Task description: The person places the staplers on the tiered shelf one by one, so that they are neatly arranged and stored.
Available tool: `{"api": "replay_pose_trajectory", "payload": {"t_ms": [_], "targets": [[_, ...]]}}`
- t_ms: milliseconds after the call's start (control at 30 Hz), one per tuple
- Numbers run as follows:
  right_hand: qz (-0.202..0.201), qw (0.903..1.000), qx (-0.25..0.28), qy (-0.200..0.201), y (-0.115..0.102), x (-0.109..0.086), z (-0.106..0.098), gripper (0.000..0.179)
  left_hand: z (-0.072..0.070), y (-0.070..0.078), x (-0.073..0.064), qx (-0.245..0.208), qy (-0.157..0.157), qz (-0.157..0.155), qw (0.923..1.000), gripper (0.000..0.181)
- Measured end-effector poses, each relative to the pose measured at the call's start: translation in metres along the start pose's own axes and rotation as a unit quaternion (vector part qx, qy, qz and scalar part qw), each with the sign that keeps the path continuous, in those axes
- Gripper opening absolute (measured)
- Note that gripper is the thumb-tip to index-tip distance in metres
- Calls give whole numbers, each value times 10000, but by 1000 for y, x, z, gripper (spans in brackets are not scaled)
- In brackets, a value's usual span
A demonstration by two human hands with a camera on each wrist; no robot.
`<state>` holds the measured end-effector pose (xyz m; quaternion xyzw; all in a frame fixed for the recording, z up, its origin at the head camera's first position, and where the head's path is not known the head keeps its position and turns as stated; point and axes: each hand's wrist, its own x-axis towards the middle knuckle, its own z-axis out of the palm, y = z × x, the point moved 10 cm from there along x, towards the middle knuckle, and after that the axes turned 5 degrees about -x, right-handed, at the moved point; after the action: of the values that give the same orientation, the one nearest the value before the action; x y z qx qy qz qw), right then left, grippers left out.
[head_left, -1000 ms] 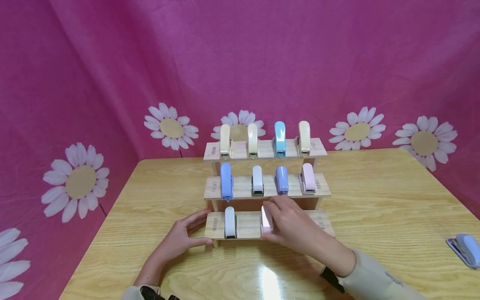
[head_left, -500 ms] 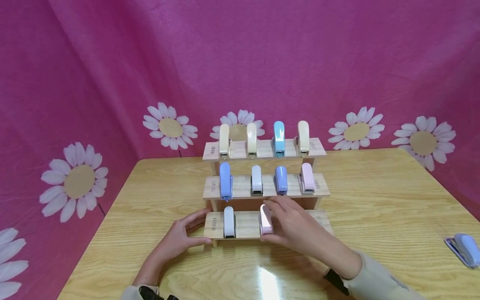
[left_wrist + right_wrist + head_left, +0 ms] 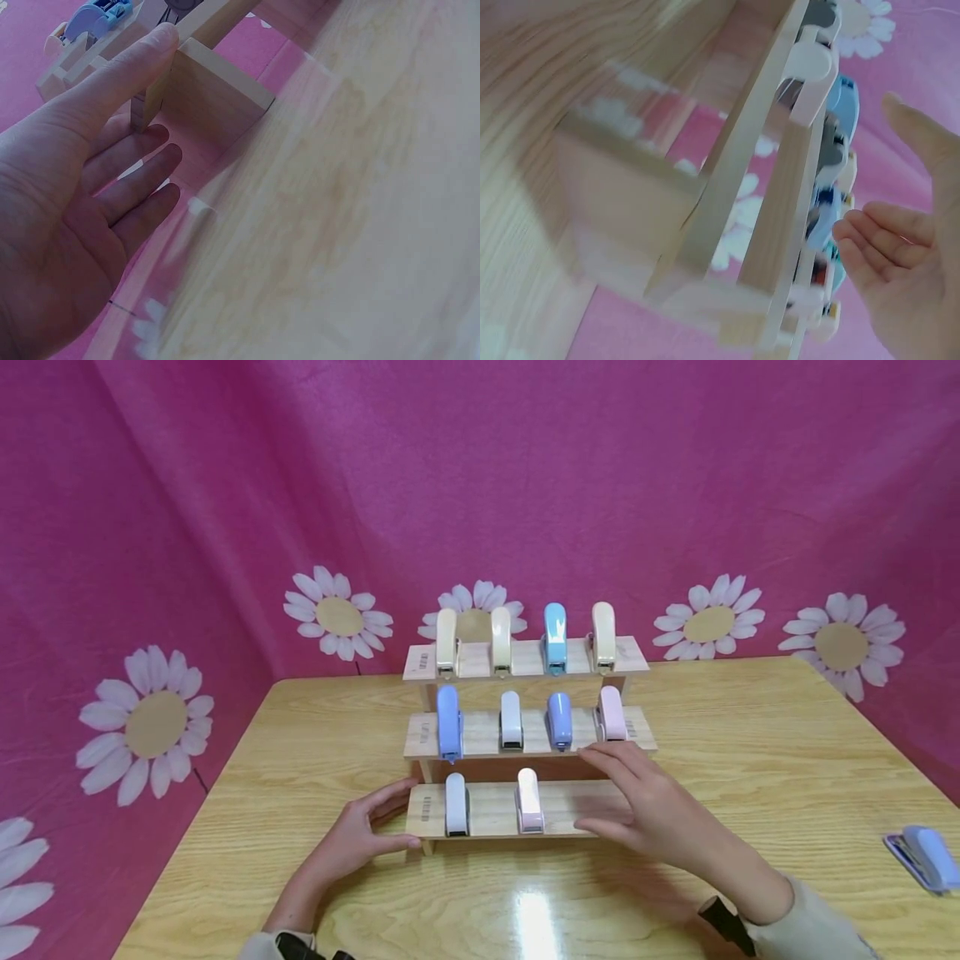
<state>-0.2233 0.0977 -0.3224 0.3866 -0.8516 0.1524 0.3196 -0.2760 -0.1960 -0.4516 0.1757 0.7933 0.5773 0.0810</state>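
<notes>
A three-tier wooden display rack [image 3: 491, 811] holds several small staplers. My left hand [image 3: 362, 835] holds the left end of its lowest shelf, thumb at the front corner and index finger at the back; in the left wrist view the thumb [image 3: 124, 71] lies on the wood and the other fingers hang free. On the lowest shelf stand a white stapler [image 3: 457, 806] and, to its right, a pink stapler [image 3: 529, 802]. My right hand [image 3: 663, 810] hovers at that shelf's right end, fingers spread from the thumb, holding nothing. The right wrist view shows it apart from the staplers.
The middle shelf carries a blue stapler [image 3: 449, 722], a white one, a purple one and a pink one. Cream staplers and a light blue stapler [image 3: 555, 637] line the top shelf. A lavender stapler [image 3: 930, 858] lies on the table [image 3: 765, 760] at far right.
My right hand has let go of the pink stapler and moved right, leaving it standing on the lowest shelf. My left hand has stayed at the rack's left end.
</notes>
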Motion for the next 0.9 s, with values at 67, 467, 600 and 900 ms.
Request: {"api": "replay_pose_trajectory", "payload": {"t_ms": [67, 467, 600, 900], "targets": [[93, 10000, -6, 20, 7, -6, -4, 72, 0, 0, 0, -9, 3, -34, 10000, 79], [553, 9984, 12, 139, 47, -42, -33, 78, 0, 1, -1, -38, 9, 42, 10000, 78], [793, 9968, -24, 12, 64, -56, -43, 75, -1, -1, 0, -42, 54, -6, 10000, 78], [1064, 9942, -28, 162, 105, -99, -66, 74, 1, 1, 0, -68, 3, 99, 9999, 78]]}}
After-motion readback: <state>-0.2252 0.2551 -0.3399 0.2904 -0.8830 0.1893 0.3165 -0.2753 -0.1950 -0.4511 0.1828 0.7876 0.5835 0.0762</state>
